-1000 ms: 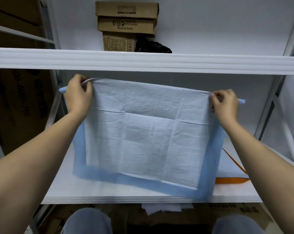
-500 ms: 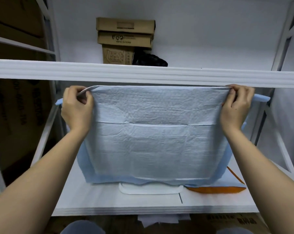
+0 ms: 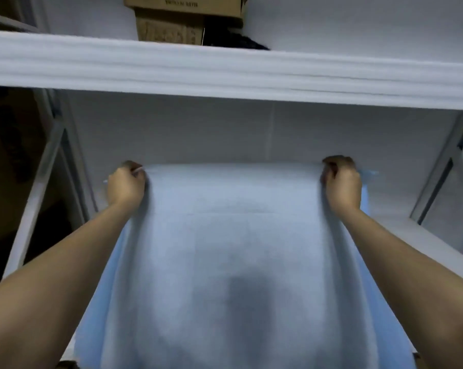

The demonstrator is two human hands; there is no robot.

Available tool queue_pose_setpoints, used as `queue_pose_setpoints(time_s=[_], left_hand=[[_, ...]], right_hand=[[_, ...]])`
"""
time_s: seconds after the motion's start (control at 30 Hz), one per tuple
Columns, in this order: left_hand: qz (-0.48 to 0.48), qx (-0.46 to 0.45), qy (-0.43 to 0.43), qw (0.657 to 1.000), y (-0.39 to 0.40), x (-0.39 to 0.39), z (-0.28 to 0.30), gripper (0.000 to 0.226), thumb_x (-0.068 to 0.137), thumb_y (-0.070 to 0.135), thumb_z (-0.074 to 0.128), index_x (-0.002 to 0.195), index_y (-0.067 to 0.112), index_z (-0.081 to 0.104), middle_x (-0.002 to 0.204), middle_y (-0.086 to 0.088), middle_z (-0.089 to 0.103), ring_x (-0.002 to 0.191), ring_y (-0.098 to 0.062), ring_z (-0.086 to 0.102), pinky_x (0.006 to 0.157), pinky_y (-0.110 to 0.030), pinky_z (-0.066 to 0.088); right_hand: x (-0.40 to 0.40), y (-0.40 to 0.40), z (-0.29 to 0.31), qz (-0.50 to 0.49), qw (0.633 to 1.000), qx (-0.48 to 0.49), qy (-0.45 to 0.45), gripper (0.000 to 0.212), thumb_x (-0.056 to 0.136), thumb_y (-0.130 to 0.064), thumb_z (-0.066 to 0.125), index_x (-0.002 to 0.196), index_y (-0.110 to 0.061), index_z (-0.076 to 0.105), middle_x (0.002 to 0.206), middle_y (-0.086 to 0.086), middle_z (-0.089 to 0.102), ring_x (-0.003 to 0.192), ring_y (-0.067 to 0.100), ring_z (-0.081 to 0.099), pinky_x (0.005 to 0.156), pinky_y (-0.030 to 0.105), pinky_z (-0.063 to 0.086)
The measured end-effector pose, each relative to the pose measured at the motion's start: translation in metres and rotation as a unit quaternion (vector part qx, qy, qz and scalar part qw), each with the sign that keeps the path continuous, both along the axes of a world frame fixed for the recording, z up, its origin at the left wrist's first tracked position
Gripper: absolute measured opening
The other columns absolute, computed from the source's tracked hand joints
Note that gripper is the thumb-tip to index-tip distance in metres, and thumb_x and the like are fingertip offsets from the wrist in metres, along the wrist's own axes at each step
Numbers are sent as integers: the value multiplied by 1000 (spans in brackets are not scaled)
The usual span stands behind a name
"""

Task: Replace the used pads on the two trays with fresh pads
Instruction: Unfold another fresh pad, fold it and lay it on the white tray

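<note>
Laying step, I judge — left hand (image 3: 125,186) and right hand (image 3: 342,182) each pinch a far corner of the fresh pad (image 3: 233,262). Next — lowering it flat; tray hidden.

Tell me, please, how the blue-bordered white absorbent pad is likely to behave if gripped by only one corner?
The blue-bordered white absorbent pad would probably flop: it sags between the left hand and right hand pinching its corners. It looks thin, so likely light, and might fold.
</note>
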State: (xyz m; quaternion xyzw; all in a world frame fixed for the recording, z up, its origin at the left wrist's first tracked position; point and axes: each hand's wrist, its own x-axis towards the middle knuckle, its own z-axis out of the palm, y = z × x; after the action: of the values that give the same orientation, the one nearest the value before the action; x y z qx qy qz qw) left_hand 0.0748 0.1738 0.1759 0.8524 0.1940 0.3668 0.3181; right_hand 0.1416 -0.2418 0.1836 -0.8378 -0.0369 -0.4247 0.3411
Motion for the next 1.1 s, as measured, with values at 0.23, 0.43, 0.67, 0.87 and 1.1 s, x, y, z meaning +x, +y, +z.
queue_pose_setpoints(time_s=[0.23, 0.43, 0.67, 0.87, 1.1], left_hand=[[-12, -82, 108, 991, 13, 68, -76, 13, 86, 15, 51, 90, 14, 64, 89, -13, 69, 88, -34, 62, 78, -33, 46], [-32, -185, 146, 971, 21, 119, -148, 15, 82, 11, 54, 87, 21, 64, 83, -11, 70, 85, -33, 67, 85, -42, 55], [-64, -220, 191, 955, 17, 149, -194, 33, 88, 3, 55, 119, 10, 65, 124, -11, 63, 115, -31, 57, 103, -36, 41], [-128, -199, 209, 949, 3, 162, -203, 47, 88, -2, 56, 134, -3, 47, 138, -19, 49, 127, -33, 46, 106, -33, 32], [-174, 37, 350, 920, -4, 154, -214, 85, 84, 54, 61, 151, 32, 14, 158, -3, -17, 146, -26, 15, 114, -37, 24]], right_hand=[[72, 8, -81, -2, 991, 3, 135, 27, 92, -5, 44, 108, -10, 65, 113, 12, 61, 95, 30, 60, 75, 28, 41], [117, 13, -148, 0, 979, 34, 202, 23, 89, -3, 49, 104, -10, 65, 107, 13, 65, 95, 32, 62, 84, 36, 48], [153, 21, -187, -23, 963, 97, 251, 23, 85, 1, 54, 102, -10, 65, 103, 17, 68, 96, 35, 61, 77, 32, 41], [172, 25, -197, -15, 949, 136, 284, 32, 88, 5, 46, 110, -7, 65, 114, 16, 65, 106, 36, 58, 91, 35, 42], [158, 47, -211, 130, 905, 62, 400, 64, 83, -22, 71, 138, -6, 42, 141, 13, 45, 132, 29, 41, 107, 34, 31]])
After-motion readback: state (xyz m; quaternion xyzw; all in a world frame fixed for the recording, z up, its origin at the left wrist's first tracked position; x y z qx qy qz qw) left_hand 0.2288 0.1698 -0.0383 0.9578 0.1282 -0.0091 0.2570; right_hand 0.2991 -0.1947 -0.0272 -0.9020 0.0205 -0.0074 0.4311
